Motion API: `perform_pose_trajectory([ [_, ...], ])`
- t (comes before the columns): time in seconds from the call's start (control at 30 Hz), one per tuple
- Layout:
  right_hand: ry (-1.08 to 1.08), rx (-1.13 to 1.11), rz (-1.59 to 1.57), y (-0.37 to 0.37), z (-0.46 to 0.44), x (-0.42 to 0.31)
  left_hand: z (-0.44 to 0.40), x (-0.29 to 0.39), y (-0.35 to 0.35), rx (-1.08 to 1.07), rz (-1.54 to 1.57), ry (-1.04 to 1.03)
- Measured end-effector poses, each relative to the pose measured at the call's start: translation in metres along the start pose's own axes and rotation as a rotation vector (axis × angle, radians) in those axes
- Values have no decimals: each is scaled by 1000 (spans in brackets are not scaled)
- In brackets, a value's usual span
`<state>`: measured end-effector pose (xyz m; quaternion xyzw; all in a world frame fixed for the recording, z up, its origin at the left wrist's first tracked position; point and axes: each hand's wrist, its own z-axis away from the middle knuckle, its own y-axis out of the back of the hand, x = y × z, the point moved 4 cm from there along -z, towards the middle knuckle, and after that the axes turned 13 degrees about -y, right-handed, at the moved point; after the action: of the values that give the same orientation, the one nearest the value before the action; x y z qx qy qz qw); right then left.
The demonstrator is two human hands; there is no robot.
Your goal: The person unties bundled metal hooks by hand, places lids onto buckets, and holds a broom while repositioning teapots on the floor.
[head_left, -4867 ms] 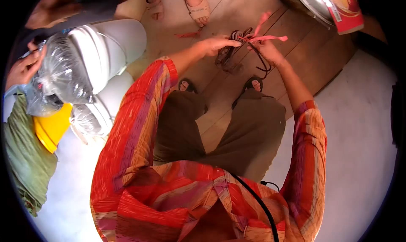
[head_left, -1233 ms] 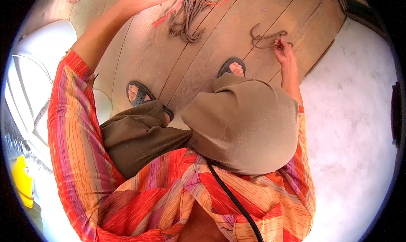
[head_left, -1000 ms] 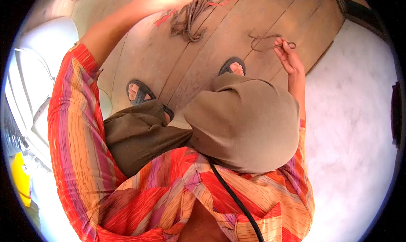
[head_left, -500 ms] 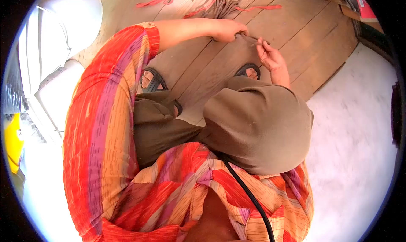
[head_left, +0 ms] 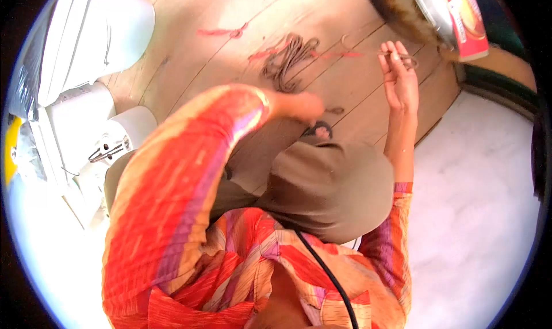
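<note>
My left hand (head_left: 302, 107), smeared by motion, is closed low over the wooden floor. A short loop of brown cord (head_left: 335, 110) sticks out from its right side. Raised at the right, my right hand (head_left: 401, 81) has its palm up and pinches a small loop of brown cord (head_left: 408, 59) between thumb and fingers. Beyond the hands a loose bundle of brown cord (head_left: 282, 70) lies on the floor with a red strip (head_left: 345, 54) through it. Another red strip (head_left: 227, 31) lies apart to its left.
White containers (head_left: 123, 30) stand along the left side, with a small pair of dark-handled scissors or pliers (head_left: 106, 152) on one. A red-and-white packet (head_left: 466, 24) is at upper right. My knee (head_left: 330, 185) and sandalled foot (head_left: 322, 130) are close below the left hand.
My hands have moved apart; the cord no longer stretches between them. My right hand has gone right and turned palm up. My left hand has come back toward my knee. The view has shifted.
</note>
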<state>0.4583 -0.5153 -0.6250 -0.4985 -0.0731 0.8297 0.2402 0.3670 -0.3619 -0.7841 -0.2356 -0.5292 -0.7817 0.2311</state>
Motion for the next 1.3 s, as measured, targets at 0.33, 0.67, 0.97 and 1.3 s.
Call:
perform_pose_trajectory([
  [0.33, 109, -215, 194, -62, 7, -67, -5, -38, -28, 242, 13, 94],
  [0.67, 205, -204, 168, -112, -16, -177, 215, -71, 258, 1176, 807, 45],
  [0.97, 129, -468, 365, -255, -18, -196, 284, 3, 338, 1503, 855, -302],
  [1.3, 211, -596, 491, -309, -7, -203, 323, 19, 347, 1643, 238, 4],
])
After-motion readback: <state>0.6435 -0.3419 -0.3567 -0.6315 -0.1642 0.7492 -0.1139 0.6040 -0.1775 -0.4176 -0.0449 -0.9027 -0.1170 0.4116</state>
